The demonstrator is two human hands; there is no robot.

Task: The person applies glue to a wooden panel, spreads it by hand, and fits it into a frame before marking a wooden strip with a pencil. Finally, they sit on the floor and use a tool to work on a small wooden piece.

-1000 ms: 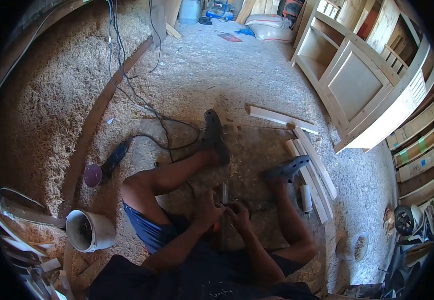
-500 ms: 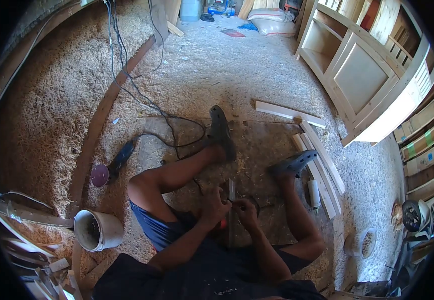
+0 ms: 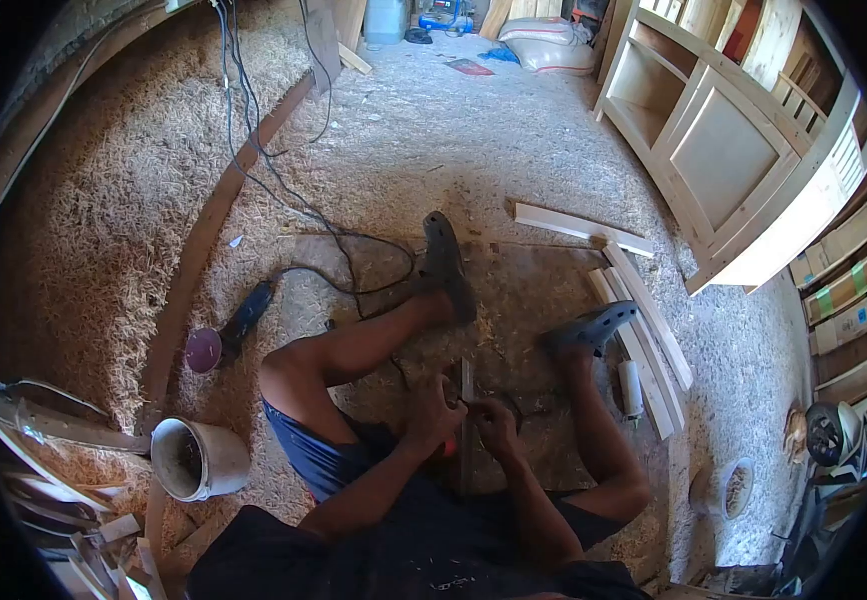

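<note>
Both hands work close together between my bent legs. My left hand (image 3: 434, 412) is closed, its thumb and fingers curled round something small and dark. Just right of it, my right hand (image 3: 497, 424) has its fingers pinched by the left fingertips; I cannot tell what the two hands hold. A narrow grey metal-looking strip (image 3: 467, 378) stretches away from me between the hands. Partly hidden below my left wrist is a red object (image 3: 450, 446). Under my legs lies a dark flat board (image 3: 519, 285), strewn with shavings.
Left lies a sander (image 3: 242, 318) with a purple disc (image 3: 204, 350) and trailing cable. A bucket (image 3: 199, 460) stands nearer. Pale wood strips (image 3: 644, 340) and a white cylinder (image 3: 631, 390) lie by my right foot. A wooden cabinet (image 3: 729, 150) stands far right; shavings (image 3: 104, 220) cover the left.
The view has shifted very slightly, moving the scene a little to the right. My hands stay together in nearly the same pose.
</note>
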